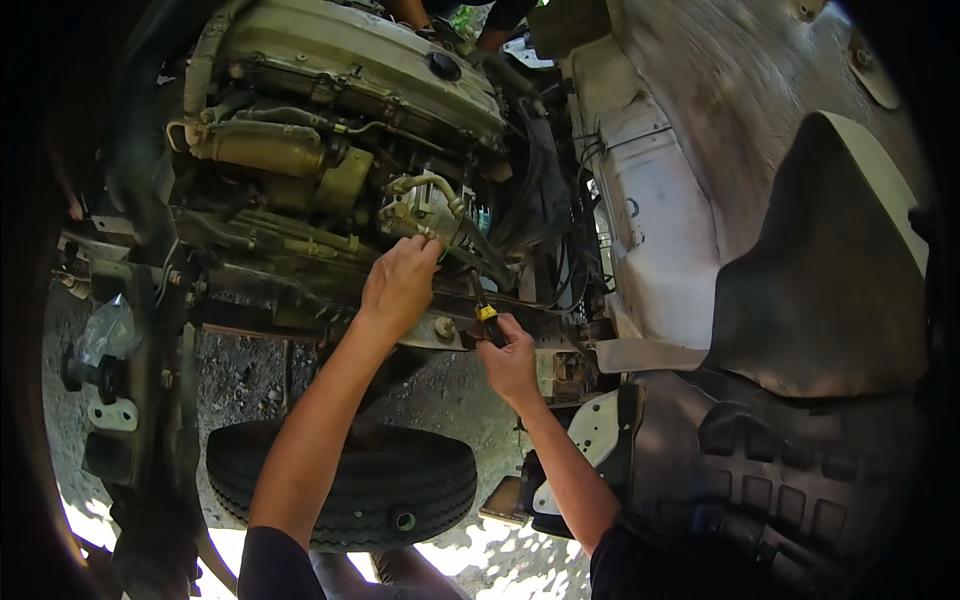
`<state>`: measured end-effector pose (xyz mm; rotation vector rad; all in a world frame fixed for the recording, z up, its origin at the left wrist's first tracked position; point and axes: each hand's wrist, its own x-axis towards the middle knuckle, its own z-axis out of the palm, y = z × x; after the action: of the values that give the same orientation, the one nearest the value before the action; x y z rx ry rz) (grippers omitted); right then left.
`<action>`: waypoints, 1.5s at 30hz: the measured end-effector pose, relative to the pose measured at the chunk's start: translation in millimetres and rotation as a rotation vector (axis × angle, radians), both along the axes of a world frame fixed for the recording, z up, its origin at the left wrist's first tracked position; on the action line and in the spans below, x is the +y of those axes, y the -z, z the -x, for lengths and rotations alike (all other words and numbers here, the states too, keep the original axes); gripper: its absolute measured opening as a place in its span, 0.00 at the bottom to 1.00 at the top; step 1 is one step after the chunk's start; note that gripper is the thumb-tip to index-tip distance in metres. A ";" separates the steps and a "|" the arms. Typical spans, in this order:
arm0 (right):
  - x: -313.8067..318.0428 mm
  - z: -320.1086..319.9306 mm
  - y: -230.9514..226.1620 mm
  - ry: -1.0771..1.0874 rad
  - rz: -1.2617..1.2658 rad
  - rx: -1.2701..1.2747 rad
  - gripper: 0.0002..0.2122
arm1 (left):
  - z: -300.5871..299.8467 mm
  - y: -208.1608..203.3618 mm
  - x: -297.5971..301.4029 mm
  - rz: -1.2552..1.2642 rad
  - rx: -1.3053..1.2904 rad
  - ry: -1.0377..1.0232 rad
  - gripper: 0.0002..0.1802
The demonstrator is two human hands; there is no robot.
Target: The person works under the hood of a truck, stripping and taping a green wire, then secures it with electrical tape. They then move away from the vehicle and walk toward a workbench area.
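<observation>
My left hand (397, 283) reaches into the engine bay. Its fingers are pinched together at the front of a silvery compressor-like unit (428, 208) with metal pipe fittings; what they hold is hidden. Lower and to the right, my right hand (512, 362) is wrapped round a hand tool (487, 313) with a black and yellow handle. The tool points up toward the dark hose (485, 258) beside the unit, and its tip is hard to make out. Behind both hands lies the engine (350, 60), with a pale cover and a black cap.
A frame rail (320, 322) runs below my hands, above a large tyre (340, 480) on the ground. To the right are a pale body panel (650, 220) and a dark seat-like cushion (820, 270). A clear plastic bag (110, 332) hangs at left. Another person's arm (408, 12) shows at the top.
</observation>
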<state>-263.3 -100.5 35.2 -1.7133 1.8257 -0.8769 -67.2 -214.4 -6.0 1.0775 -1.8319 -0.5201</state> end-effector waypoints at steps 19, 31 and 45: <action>-58.7 9.9 -0.3 -0.219 -0.108 0.016 0.18 | -9.0 11.6 -10.8 -0.789 0.612 0.315 0.10; -65.8 28.8 -7.6 -0.355 -0.156 0.161 0.22 | -8.3 18.3 -5.8 -0.524 0.438 0.258 0.07; -77.7 19.7 -40.7 -0.406 -0.259 0.330 0.18 | -7.7 3.0 -8.9 -0.475 0.277 0.187 0.04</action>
<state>-283.0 -178.1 75.9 -2.0374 1.6045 -0.1936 -59.5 -223.2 -8.9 1.0760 -1.6068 -1.1999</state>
